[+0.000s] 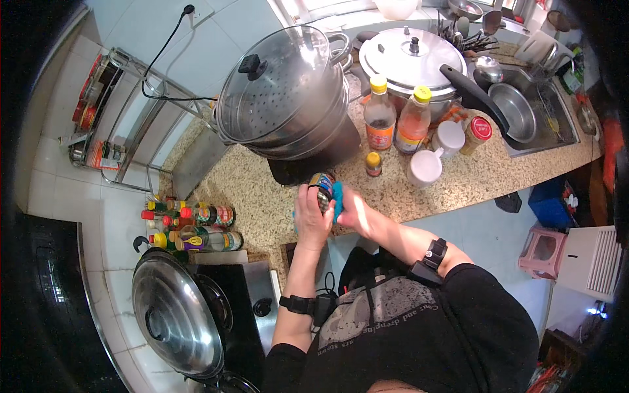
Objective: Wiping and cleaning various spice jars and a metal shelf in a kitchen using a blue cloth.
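Observation:
My left hand (312, 218) is wrapped around a glass jar (322, 186) with a colourful label, above the counter's front edge. On the jar's other side, my right hand (350, 209) presses a blue cloth (337, 199) against it. Part of the cloth also shows left of my left hand; the rest is hidden by my hands. Just beyond the jar stands a large metal steamer pot (295, 118) with a glass lid. To the right are a small yellow-capped bottle (374, 164), two larger yellow-capped bottles (380, 120) and white mugs (425, 168).
The granite counter (255, 186) curves around me. A pressure cooker (413, 59) and a metal sink (540, 127) lie at the right. Several bottles (209, 240) stand at the left, beside a lidded wok (177, 314) on the gas stove (231, 290). A metal rack (132, 147) hangs at the wall.

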Demonstrator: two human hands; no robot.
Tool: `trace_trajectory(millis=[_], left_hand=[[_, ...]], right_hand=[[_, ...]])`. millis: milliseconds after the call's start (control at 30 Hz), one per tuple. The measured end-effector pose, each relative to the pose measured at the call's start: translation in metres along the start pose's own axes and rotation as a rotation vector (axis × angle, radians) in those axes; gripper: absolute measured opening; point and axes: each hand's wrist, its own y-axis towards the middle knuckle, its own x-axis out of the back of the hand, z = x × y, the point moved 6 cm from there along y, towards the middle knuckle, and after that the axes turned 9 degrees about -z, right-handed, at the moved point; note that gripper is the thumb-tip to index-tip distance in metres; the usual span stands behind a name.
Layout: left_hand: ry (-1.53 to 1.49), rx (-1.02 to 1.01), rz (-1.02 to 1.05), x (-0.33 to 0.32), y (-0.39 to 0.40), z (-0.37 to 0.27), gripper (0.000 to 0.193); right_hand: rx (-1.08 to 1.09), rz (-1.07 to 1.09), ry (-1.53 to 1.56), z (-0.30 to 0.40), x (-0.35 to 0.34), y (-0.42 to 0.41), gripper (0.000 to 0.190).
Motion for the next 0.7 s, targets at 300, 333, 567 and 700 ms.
trace_trajectory(millis=[300,333,567,700], left_hand=[[0.063,-0.01,0.148,0.018,-0.005,0.017,0.061],[0.058,-0.01,0.153,0.021,-0.006,0.019,0.059],[0.087,0.016,0.287,0.038,-0.014,0.021,0.055],[0.087,0.172,0.39,0.034,-0.034,0.026,0.049]], right_hand=[[0.089,-0.209,-0.58,0.004,-0.007,-0.037,0.026],[0.163,-0.27,-0.647,0.007,-0.013,-0.043,0.024],[0.521,-0.185,-1.003,0.038,-0.044,-0.055,0.035],[0.638,-0.086,-1.002,0.062,-0.053,-0.056,0.042]])
